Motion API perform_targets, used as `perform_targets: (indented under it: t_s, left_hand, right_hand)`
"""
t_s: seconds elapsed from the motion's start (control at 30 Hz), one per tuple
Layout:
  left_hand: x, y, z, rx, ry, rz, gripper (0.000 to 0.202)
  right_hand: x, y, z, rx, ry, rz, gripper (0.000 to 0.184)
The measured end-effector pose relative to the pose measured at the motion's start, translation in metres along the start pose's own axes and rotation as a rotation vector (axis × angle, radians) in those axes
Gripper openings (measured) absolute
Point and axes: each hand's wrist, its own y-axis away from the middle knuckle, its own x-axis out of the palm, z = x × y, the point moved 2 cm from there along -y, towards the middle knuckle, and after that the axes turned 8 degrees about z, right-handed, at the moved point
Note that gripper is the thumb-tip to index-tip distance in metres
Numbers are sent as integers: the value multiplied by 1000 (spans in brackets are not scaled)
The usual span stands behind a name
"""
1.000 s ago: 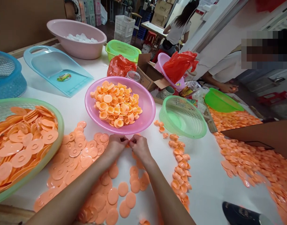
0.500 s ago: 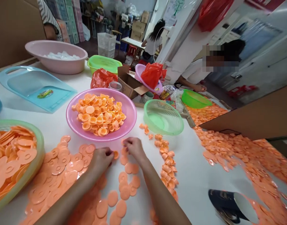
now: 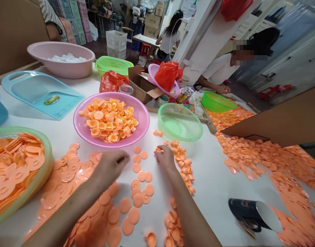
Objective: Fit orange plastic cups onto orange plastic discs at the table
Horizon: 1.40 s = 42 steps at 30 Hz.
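here, hands [image 3: 111, 168] among orange discs [image 3: 136, 167]

White-topped worktable [image 3: 219, 202] with loose orange discs [image 3: 252, 161] spread thickly at right and lower centre. A pink basin [image 3: 143, 118] stands at centre, with a green mesh colander [image 3: 167, 111] just to its right. A pale pink tub [image 3: 61, 72] sits at upper left, a light-blue plastic scoop [image 3: 41, 97] below it, and a green-rimmed basin [image 3: 48, 164] at lower left.

No readable text, tray sticker [image 3: 51, 100] blurred
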Motion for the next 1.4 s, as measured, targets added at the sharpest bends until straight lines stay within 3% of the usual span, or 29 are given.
perform_targets:
  t_s: [0.03,0.1,0.2,0.3,0.4,0.53,0.63,0.73,0.87,1.0,1.1,1.17,1.27,1.4]
  left_hand:
    - [21,12,7,40,-39,141,15]
    - [57,34,19,117,-136,298,23]
    - [79,48,31,182,-255,322,29]
    - [72,47,35,164,-332,247,26]
    - [57,45,39,120,-365,205,21]
    - [56,45,45,68,-404,246,13]
    - [62,44,49,59,-407,236,9]
    - [65,43,49,74,-382,218,15]
    - [58,41,45,41,-294,224,17]
    - [57,34,41,-167,24,264,19]
    - [65,27,41,-351,226,287,16]
    - [71,26,43,-406,326,283,14]
    - [75,29,47,-405,400,249,14]
    - [80,42,49,-300,306,148,20]
  right_hand:
    - [1,8,-5,31,-76,34,25]
    - [1,22,-13,99,-252,90,30]
    - [0,36,-20,177,-406,100,34]
    - [0,47,-14,199,-408,99,25]
    - [8,62,5,177,-431,183,15]
    - [34,87,32,145,-407,396,7]
    - [56,98,43,143,-346,458,5]
    - [69,100,48,89,-231,429,10]
    - [72,99,54,-53,-20,342,14]
    - [70,99,57,-88,35,341,16]
    - [70,96,58,-81,44,347,16]
    - [71,95,59,-80,68,358,18]
    - [75,100,60,-105,90,337,18]
    - [81,116,57,-143,14,219,16]
